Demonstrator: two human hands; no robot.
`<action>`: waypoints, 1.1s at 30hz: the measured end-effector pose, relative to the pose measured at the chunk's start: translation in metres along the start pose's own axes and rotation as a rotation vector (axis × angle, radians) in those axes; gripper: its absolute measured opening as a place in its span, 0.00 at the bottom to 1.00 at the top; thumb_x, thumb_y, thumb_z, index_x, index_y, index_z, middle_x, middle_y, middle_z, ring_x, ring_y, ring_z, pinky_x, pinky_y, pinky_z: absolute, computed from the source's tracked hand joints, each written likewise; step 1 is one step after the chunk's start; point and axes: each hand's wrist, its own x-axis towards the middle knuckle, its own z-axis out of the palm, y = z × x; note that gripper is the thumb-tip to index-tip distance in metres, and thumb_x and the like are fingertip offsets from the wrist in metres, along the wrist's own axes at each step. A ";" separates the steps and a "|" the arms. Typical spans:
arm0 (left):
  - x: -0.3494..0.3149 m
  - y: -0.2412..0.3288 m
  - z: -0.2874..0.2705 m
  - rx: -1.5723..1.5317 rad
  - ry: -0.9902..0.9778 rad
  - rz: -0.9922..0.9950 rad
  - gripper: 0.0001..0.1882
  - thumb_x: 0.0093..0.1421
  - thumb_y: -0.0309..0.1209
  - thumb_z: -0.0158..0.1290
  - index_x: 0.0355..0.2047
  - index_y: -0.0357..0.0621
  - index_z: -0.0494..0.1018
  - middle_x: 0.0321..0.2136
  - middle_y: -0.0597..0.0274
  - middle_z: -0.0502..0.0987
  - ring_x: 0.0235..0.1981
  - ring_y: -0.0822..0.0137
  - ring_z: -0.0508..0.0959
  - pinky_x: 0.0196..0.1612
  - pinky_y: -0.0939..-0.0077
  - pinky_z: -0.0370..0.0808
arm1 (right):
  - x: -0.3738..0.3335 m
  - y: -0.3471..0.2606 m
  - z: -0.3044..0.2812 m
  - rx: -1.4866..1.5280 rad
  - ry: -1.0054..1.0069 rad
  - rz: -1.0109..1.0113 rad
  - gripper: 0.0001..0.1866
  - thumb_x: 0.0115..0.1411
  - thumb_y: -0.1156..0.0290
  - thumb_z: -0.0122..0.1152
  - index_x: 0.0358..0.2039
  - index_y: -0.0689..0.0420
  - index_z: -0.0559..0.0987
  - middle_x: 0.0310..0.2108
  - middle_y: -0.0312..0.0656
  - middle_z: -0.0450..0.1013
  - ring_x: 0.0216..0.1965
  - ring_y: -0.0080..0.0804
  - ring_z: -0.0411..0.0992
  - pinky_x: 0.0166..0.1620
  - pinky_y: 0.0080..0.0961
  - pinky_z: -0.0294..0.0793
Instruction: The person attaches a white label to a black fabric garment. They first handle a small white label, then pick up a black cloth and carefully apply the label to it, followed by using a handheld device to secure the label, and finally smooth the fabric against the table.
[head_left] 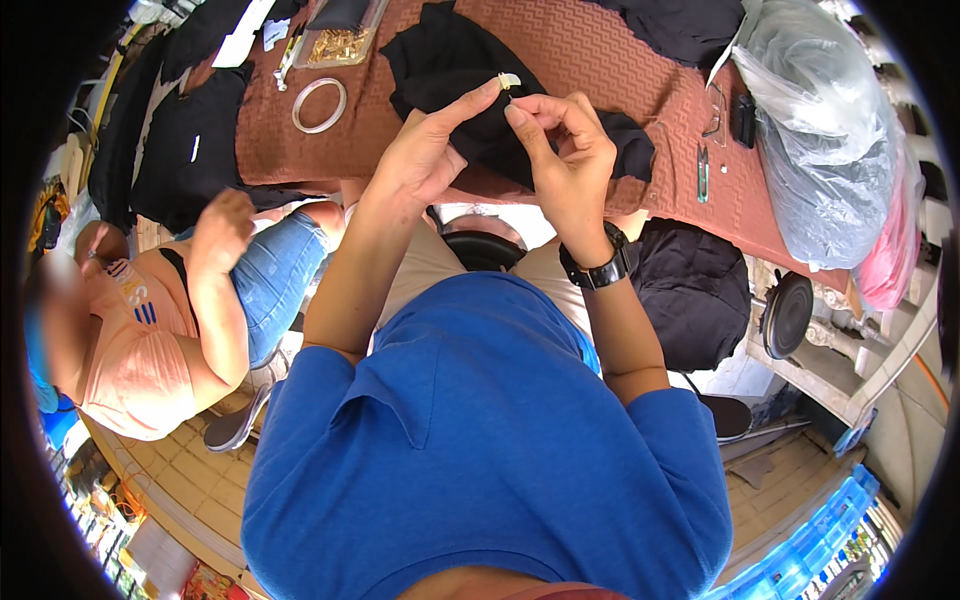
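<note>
Black cloth, seemingly a garment (440, 55), lies spread on the brown covered table before me. On it shows a small whitish label (509, 80). My left hand (425, 150) is closed on the cloth, its thumb tip beside the label and some fingers hidden beneath. Close to the right of it, my right hand (568, 150) is closed in a pinch, thumb against forefinger, just below the label. Whatever lies between those fingertips is too small to make out. A black wristwatch (598, 272) circles my right wrist.
Green-handled thread snips (703, 172), eyeglasses (714, 112) and a large clear plastic bag (825, 120) are at right. A white ring-shaped roll (320, 106) and a tray of gold-coloured pieces (340, 48) are at left. A co-worker (150, 340) sits at my left beside black cloth (190, 150).
</note>
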 end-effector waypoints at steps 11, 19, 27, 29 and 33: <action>0.001 -0.002 0.001 -0.099 0.004 -0.035 0.16 0.60 0.29 0.64 0.48 0.37 0.80 0.44 0.61 0.82 0.48 0.73 0.80 0.53 0.76 0.75 | 0.000 0.006 0.003 -0.026 0.056 0.007 0.06 0.57 0.79 0.70 0.36 0.59 0.85 0.24 0.33 0.68 0.25 0.17 0.67 0.30 0.17 0.67; 0.004 -0.003 0.000 -0.132 -0.005 -0.028 0.15 0.62 0.29 0.62 0.48 0.37 0.78 0.44 0.60 0.82 0.48 0.70 0.80 0.53 0.75 0.76 | 0.001 0.005 0.003 -0.020 0.059 0.007 0.06 0.56 0.79 0.69 0.35 0.60 0.85 0.24 0.33 0.67 0.24 0.17 0.66 0.29 0.17 0.67; 0.002 -0.004 0.001 -0.119 -0.018 -0.006 0.16 0.63 0.31 0.61 0.49 0.38 0.77 0.44 0.57 0.82 0.48 0.67 0.81 0.53 0.71 0.78 | 0.002 0.005 0.003 -0.040 0.055 -0.010 0.05 0.56 0.79 0.70 0.35 0.60 0.85 0.24 0.33 0.67 0.24 0.17 0.66 0.29 0.17 0.67; 0.003 -0.005 -0.001 -0.116 -0.012 -0.006 0.16 0.63 0.31 0.61 0.49 0.38 0.77 0.44 0.57 0.82 0.48 0.67 0.81 0.53 0.71 0.78 | 0.001 0.006 0.004 -0.018 0.069 0.001 0.05 0.56 0.79 0.70 0.34 0.60 0.85 0.24 0.33 0.67 0.24 0.17 0.66 0.29 0.17 0.67; 0.003 -0.005 0.000 -0.147 -0.005 -0.027 0.15 0.62 0.28 0.62 0.48 0.37 0.79 0.45 0.61 0.82 0.48 0.72 0.80 0.53 0.77 0.76 | 0.001 0.008 0.005 -0.006 0.077 0.000 0.05 0.56 0.79 0.70 0.34 0.59 0.85 0.24 0.32 0.68 0.24 0.17 0.67 0.29 0.16 0.67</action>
